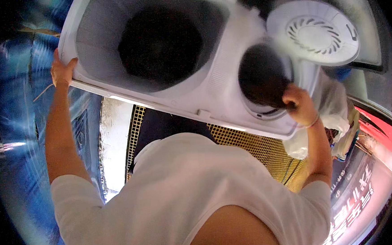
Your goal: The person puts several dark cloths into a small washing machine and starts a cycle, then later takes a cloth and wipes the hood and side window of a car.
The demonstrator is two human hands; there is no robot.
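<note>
A white twin-tub washing machine top (223, 53) spans the view before me, with a wide dark wash tub (159, 47) at left and a smaller round spin tub (264, 76) at right. My left hand (62, 70) grips the left rim of the machine, thumb on the edge. My right hand (300, 105) is curled at the right rim of the spin tub; its fingertips are partly hidden. A round white lid with a ring of curved slots (313, 32) stands raised behind the spin tub.
Blue plastic sheeting (21, 133) hangs along the left. Yellow grid matting (251, 144) lies below the machine. White plastic bags (333, 114) sit to the right, near a red item (379, 128). A panel bearing writing (359, 200) is at lower right.
</note>
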